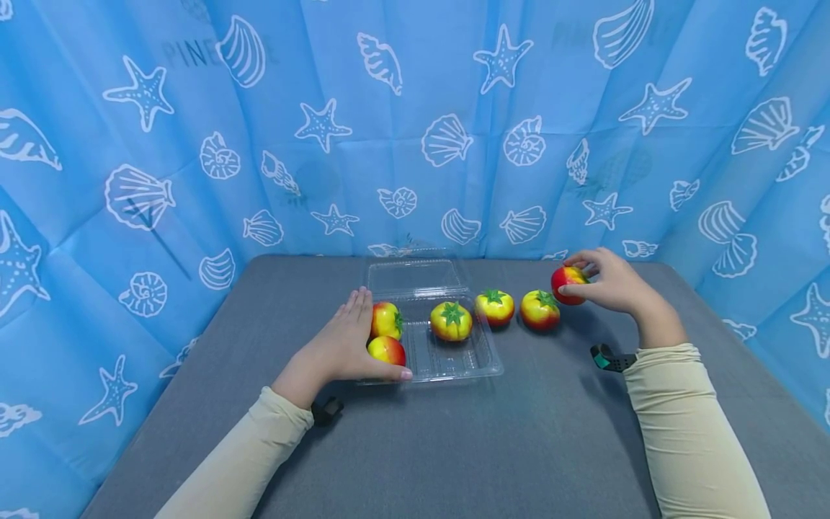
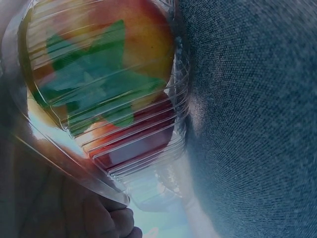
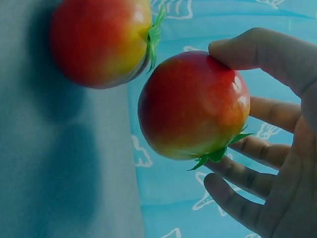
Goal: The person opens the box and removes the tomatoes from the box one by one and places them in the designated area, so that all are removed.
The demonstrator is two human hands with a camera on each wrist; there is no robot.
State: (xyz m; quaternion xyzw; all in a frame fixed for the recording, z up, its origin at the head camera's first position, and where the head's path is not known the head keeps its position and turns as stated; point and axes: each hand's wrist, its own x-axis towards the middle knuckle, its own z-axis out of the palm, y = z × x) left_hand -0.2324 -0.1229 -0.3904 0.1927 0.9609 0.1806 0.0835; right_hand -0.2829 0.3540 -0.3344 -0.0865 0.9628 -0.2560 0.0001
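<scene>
My right hand (image 1: 612, 282) holds a red-and-yellow tomato (image 3: 195, 106) with a green leafy top, the thumb on one side and fingers on the other. That tomato is raised off the table, beside another tomato (image 1: 540, 310). At the left side of a clear plastic clamshell box (image 1: 424, 364), my left hand (image 1: 346, 346) rests with straight fingers and the thumb along the front edge. Inside the box, two tomatoes sit at the left, one behind (image 1: 386, 320) the other (image 1: 387, 350). A third tomato (image 1: 451, 321) is to the right of them.
The box's lid (image 1: 415, 275) lies folded back behind it. Just right of the box another tomato (image 1: 495, 308) stands on the grey table (image 1: 454, 447). A blue curtain (image 1: 415, 144) with shell prints hangs around the table's back and sides.
</scene>
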